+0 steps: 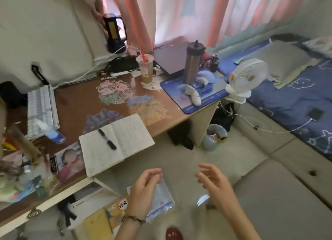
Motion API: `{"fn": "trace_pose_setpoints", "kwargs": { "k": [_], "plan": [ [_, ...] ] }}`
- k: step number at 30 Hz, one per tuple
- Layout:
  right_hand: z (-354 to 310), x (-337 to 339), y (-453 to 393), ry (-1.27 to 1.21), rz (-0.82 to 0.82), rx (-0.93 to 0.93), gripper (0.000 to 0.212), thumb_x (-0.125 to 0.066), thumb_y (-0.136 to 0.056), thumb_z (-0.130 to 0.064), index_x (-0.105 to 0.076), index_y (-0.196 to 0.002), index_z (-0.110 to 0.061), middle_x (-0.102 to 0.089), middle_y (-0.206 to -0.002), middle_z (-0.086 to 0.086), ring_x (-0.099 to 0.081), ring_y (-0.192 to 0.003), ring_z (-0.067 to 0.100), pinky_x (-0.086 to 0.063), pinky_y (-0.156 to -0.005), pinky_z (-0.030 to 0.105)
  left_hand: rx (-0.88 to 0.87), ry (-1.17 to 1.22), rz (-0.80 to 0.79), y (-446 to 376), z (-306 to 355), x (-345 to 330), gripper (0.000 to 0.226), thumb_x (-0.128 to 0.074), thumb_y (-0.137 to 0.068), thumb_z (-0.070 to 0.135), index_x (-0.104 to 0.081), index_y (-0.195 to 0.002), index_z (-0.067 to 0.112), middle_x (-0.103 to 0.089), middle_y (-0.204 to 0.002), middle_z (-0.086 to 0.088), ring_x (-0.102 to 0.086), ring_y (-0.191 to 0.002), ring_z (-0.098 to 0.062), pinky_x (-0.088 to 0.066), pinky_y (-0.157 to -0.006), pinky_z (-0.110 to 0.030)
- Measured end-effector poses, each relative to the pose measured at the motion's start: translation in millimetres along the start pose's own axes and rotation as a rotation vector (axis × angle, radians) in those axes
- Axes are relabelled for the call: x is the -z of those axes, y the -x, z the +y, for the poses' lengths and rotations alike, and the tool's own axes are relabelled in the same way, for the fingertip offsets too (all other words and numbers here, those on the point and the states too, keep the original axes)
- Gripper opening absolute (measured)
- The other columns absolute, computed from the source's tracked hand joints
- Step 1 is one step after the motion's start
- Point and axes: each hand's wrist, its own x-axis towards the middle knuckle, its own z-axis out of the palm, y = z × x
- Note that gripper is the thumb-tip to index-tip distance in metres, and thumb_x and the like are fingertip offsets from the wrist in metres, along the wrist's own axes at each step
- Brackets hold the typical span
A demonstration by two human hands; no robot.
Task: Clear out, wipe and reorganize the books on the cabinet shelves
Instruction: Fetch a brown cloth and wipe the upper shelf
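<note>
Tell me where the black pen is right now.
In the head view the black pen lies on the left page of the open notebook, at the desk's near edge, right of the blue-labelled bottle.
</note>
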Motion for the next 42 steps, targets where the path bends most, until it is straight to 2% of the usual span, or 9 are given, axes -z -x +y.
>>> {"fn": "trace_pose_setpoints", "kwargs": {
  "k": [8,11,13,17,21,25,29,34,42],
  "plan": [
    [-17,59,66,-0.130,0.426,0.058,0.021,-0.061,-0.090,-0.012,-0.063,-0.103,-0.028,-0.069,-0.092,0.006,-0.065,-0.082,0.015,-0.051,-0.074,0.026,-0.118,0.004,-0.350,11,40,-58,0.018,-0.053,-0.092,0.007,-0.069,-0.094,0.016,-0.073,-0.091,0.006,-0.067,-0.093,-0.008,-0.048,-0.084,-0.022],
    [-10,76,114,-0.183,0.609,0.045,0.021,-0.061,-0.090,-0.010,-0.063,-0.104,-0.025,-0.068,-0.093,0.011,-0.064,-0.085,0.021,-0.052,-0.070,0.027,-0.160,-0.016,-0.516,28,44,-82,0.018,-0.053,-0.091,0.004,-0.069,-0.093,0.012,-0.073,-0.088,0.001,-0.067,-0.087,-0.011,-0.050,-0.076,-0.015],
    [-2,84,148,-0.210,0.733,0.027,0.021,-0.060,-0.090,-0.009,-0.064,-0.104,-0.023,-0.068,-0.092,0.012,-0.066,-0.083,0.019,-0.052,-0.074,0.030,-0.169,-0.034,-0.631,43,41,-98,0.017,-0.053,-0.091,0.003,-0.068,-0.092,0.011,-0.073,-0.087,-0.002,-0.066,-0.084,-0.014,-0.049,-0.070,-0.010],
    [24,98,213,-0.302,0.971,-0.023,0.022,-0.059,-0.089,-0.002,-0.063,-0.103,-0.018,-0.069,-0.086,0.012,-0.067,-0.076,0.011,-0.051,-0.069,0.017,-0.151,-0.089,-0.854,76,27,-134,0.018,-0.053,-0.090,0.000,-0.068,-0.092,0.009,-0.073,-0.085,-0.003,-0.066,-0.082,-0.012,-0.048,-0.068,-0.010],
    [59,111,277,-0.363,1.166,-0.107,0.022,-0.060,-0.089,-0.003,-0.064,-0.104,-0.018,-0.069,-0.089,0.012,-0.066,-0.080,0.013,-0.050,-0.071,0.023,-0.139,-0.193,-1.061,108,7,-172,0.019,-0.052,-0.089,-0.005,-0.066,-0.089,0.006,-0.072,-0.074,0.004,-0.064,-0.071,-0.002,-0.046,-0.063,-0.007],
    [95,124,330,-0.441,1.343,-0.178,0.023,-0.059,-0.089,-0.001,-0.063,-0.102,-0.019,-0.071,-0.084,0.008,-0.065,-0.073,0.008,-0.050,-0.065,0.016,-0.198,-0.343,-1.192,132,-17,-218,0.023,-0.057,-0.088,-0.002,-0.071,-0.085,0.016,-0.074,-0.081,0.002,-0.066,-0.077,-0.007,-0.048,-0.070,-0.011],
    [127,148,379,-0.480,1.464,-0.233,0.022,-0.058,-0.089,0.000,-0.061,-0.103,-0.017,-0.069,-0.086,0.012,-0.065,-0.068,0.005,-0.049,-0.065,0.014,-0.229,-0.444,-1.321,175,-38,-282,0.024,-0.058,-0.088,0.001,-0.072,-0.081,0.021,-0.074,-0.084,0.002,-0.067,-0.083,-0.016,-0.050,-0.080,-0.022],
    [157,197,438,-0.515,1.601,-0.302,0.021,-0.059,-0.091,-0.008,-0.060,-0.109,-0.019,-0.070,-0.089,0.009,-0.066,-0.075,0.008,-0.049,-0.075,0.022,-0.245,-0.444,-1.504,260,-50,-372,0.019,-0.055,-0.090,0.000,-0.068,-0.086,0.013,-0.072,-0.076,0.001,-0.062,-0.073,-0.014,-0.046,-0.059,-0.009],
    [182,244,523,-0.622,1.754,-0.408,0.023,-0.057,-0.092,-0.010,-0.058,-0.113,-0.019,-0.067,-0.099,0.011,-0.065,-0.087,0.015,-0.050,-0.073,0.016,-0.258,-0.540,-1.739,364,-71,-462,0.021,-0.056,-0.091,0.009,-0.070,-0.088,0.025,-0.071,-0.092,0.001,-0.064,-0.090,-0.017,-0.046,-0.079,-0.025]
  ]
}}
